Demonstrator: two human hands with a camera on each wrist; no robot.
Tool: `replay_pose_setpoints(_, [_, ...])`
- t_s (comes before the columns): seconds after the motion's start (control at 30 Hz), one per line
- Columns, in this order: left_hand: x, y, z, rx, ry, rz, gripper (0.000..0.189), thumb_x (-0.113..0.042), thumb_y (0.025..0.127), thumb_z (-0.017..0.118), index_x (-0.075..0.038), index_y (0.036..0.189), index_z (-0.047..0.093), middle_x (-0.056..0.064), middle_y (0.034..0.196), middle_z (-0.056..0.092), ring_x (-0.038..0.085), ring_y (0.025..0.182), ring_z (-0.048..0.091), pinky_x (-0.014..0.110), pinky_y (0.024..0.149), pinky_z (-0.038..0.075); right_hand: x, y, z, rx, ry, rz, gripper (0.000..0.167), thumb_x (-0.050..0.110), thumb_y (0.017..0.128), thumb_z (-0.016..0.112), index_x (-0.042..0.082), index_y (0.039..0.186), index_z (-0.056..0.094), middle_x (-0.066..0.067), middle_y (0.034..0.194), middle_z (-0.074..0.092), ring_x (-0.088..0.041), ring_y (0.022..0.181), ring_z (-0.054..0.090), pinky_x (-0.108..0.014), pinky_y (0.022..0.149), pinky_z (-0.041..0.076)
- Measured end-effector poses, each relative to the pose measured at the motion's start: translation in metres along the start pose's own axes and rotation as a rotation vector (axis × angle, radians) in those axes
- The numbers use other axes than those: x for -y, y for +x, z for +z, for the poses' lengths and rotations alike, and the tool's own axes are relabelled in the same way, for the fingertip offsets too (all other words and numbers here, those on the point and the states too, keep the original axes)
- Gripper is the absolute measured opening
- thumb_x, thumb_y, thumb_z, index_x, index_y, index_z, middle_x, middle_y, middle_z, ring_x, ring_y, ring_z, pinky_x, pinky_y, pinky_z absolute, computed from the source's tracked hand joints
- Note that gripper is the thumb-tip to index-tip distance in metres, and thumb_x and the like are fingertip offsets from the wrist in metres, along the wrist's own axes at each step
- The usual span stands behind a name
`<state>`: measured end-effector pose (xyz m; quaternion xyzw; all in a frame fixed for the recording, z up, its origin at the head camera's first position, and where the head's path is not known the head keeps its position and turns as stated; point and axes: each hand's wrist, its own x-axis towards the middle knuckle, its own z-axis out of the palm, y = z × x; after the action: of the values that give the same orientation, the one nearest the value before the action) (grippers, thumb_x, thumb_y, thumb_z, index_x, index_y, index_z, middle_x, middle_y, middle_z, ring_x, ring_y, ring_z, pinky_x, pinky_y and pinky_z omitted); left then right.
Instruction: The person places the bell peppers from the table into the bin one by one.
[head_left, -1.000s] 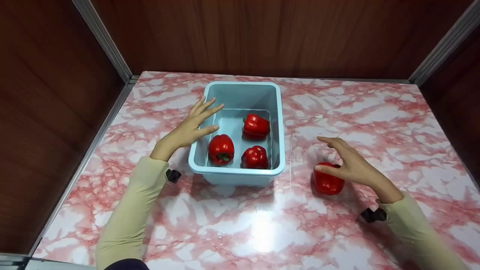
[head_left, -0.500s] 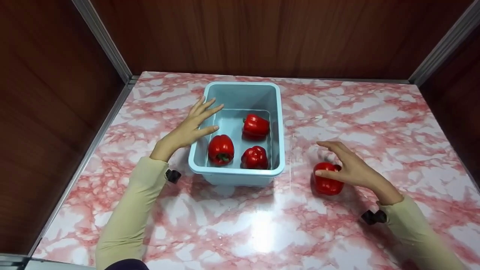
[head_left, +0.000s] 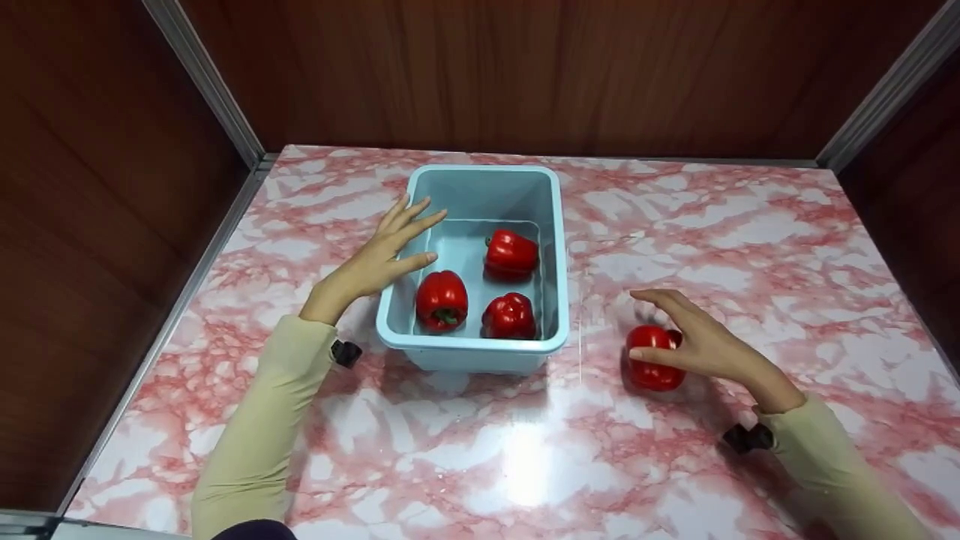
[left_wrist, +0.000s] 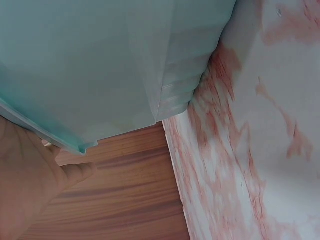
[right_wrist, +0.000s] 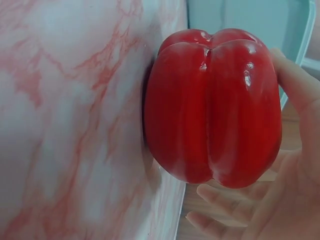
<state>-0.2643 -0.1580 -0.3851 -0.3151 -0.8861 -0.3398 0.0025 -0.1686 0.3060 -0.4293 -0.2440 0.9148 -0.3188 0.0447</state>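
My left hand (head_left: 373,262) lies over the left rim of a light blue plastic bin (head_left: 474,344), its fingers straight and spread. Three red bell peppers are in the bin: one near left (head_left: 441,298), one near right (head_left: 510,316) and one farther back (head_left: 511,253). To the right of the bin, a fourth bell pepper (head_left: 651,377) rests on the table. Over this pepper hovers my right hand (head_left: 705,341), thumb and fingers apart around it. In the right wrist view the pepper (right_wrist: 212,110) hides part of the fingers; firm contact cannot be told.
The table (head_left: 480,450) has a glossy red and white marbled top. Dark wood panels (head_left: 510,75) enclose it at the back and both sides, with metal strips at the corners. Outside the bin's wall (left_wrist: 90,65), the left wrist view shows the tabletop's edge.
My right hand has lowered slightly toward the bell pepper on the table, its fingers coming down around it. The left hand and the bin look nearly unchanged.
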Motion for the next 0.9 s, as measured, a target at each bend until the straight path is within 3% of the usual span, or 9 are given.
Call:
replay_pose_setpoints(0.3, [0.0003, 0.0007, 0.0003, -0.006, 0.001, 0.012, 0.06, -0.044, 0.089, 0.056, -0.034, 0.144, 0.033, -0.001, 0.155, 0.015, 0.025, 0.143, -0.007, 0.063, 0.107, 0.006, 0.0014, -0.0014, 0.0023, 0.037, 0.004, 0.012, 0.076, 0.039, 0.077, 0.074, 0.022, 0.141, 0.036, -0.008, 0.144, 0.033, -0.037, 0.125, 0.039, -0.06, 0.083, 0.045])
replay_pose_setpoints(0.67, [-0.001, -0.0004, -0.0003, -0.001, 0.007, 0.01, 0.059, -0.045, 0.09, 0.054, -0.036, 0.144, 0.031, -0.005, 0.155, 0.013, 0.026, 0.143, -0.007, 0.062, 0.107, 0.007, 0.0024, -0.0033, 0.0063, 0.077, 0.021, 0.006, 0.077, 0.042, 0.076, 0.073, 0.022, 0.141, 0.036, -0.007, 0.142, 0.035, -0.035, 0.125, 0.04, -0.053, 0.081, 0.049])
replay_pose_setpoints(0.9, [-0.0009, 0.0003, -0.0001, -0.009, -0.004, 0.023, 0.06, -0.042, 0.089, 0.056, -0.033, 0.144, 0.033, 0.0, 0.155, 0.016, 0.026, 0.143, -0.006, 0.062, 0.107, 0.006, 0.0034, -0.0035, 0.0076, 0.078, 0.016, -0.026, 0.077, 0.04, 0.075, 0.075, 0.017, 0.139, 0.04, -0.01, 0.133, 0.043, -0.032, 0.115, 0.049, -0.05, 0.079, 0.05])
